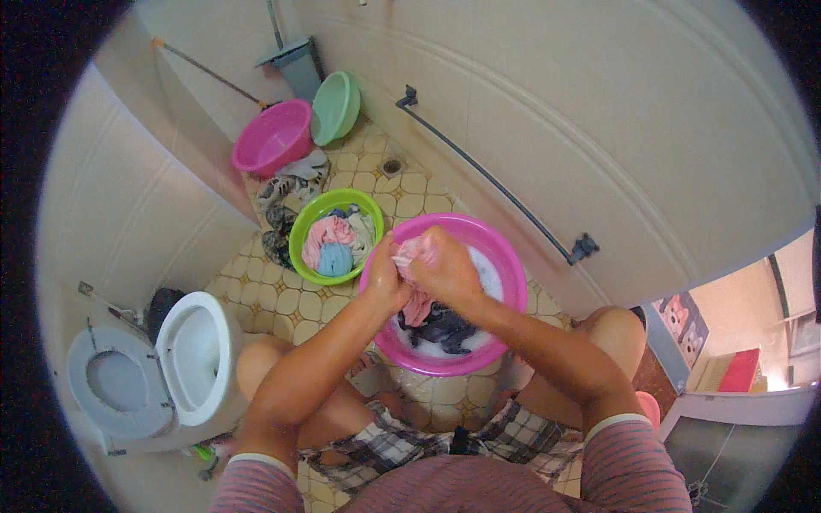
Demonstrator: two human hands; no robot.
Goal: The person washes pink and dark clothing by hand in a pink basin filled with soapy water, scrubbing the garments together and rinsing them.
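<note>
Both my hands are over a pink plastic basin (515,282) that stands on the tiled floor in front of me. My left hand (387,277) grips a wet pink cloth (418,308) from its left side. My right hand (447,266) is closed around the upper part of the same cloth, close beside the left. The cloth's lower end hangs down to a dark garment (442,330), which lies in white, sudsy water in the basin. At the basin's upper left is a lime-green basin (296,256) holding pink, blue and pale cloths (335,240).
Another pink basin (272,138) and a mint-green basin (337,109) lean near a dustpan (298,67). Several shoes (279,237) lie left of the green basin. A toilet (199,359) stands at left. A floor drain (391,168) and a wall-mounted bar (487,176) are ahead.
</note>
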